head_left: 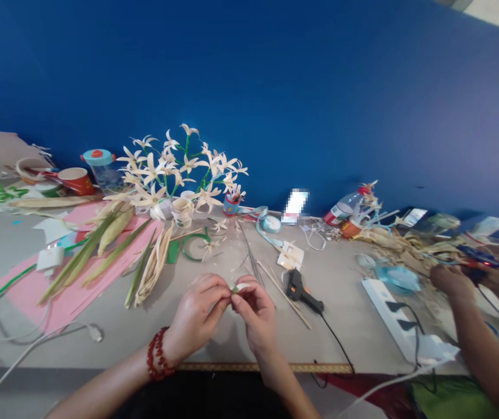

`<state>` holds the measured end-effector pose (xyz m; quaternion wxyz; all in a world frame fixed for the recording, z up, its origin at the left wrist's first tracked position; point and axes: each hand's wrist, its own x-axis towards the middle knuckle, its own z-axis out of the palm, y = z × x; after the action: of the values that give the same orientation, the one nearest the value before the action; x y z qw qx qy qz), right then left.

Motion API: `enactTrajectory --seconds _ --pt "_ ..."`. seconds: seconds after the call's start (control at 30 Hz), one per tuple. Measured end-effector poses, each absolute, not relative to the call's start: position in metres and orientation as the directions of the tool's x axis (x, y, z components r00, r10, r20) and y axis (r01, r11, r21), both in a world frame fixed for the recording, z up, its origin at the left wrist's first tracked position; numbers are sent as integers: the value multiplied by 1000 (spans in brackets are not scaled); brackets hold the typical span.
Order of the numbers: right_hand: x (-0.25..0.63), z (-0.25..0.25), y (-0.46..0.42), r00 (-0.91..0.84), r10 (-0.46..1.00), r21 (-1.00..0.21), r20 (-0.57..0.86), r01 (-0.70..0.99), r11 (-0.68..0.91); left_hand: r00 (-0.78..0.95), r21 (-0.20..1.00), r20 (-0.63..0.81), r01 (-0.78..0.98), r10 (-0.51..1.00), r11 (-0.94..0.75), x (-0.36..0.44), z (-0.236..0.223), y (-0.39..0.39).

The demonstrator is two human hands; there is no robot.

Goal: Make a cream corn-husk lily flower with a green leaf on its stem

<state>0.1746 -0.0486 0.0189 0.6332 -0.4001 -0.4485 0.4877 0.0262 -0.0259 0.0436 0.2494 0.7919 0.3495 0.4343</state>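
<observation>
My left hand, with a red bead bracelet on its wrist, is closed in a pinch just above the near part of the table. Fingertip to fingertip with it, my right hand is closed too. Between them is a small green-and-white piece, mostly covered by the fingers, so its kind is unclear. A black glue gun lies to the right of my hands, beside thin sticks. Beyond my fingers are grey wires and a roll of green tape.
Pale husk flowers stand in cups at the back. Corn husks lie on pink paper at left. A white power strip is at right, near another person's hands. A phone leans against the wall.
</observation>
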Motion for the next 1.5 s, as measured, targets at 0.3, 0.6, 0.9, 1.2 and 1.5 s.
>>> enactTrajectory --seconds 0.3,0.6,0.9,1.2,1.5 --pt "176 19 -48 215 937 -945 277 -117 306 369 516 674 384 640 -765 28 50 -21" --pt "181 23 -44 192 923 -937 335 -40 348 392 528 640 400 661 -749 30 55 -21" --pt "178 17 -39 178 947 -925 269 -228 305 466 932 298 49 833 -360 28 60 -16" --pt "179 19 -41 83 981 -890 177 -412 196 543 988 134 -136 829 -70 27 49 -11" --pt "184 10 -41 -62 986 -876 154 -471 107 559 989 74 -146 826 11 30 48 -14"
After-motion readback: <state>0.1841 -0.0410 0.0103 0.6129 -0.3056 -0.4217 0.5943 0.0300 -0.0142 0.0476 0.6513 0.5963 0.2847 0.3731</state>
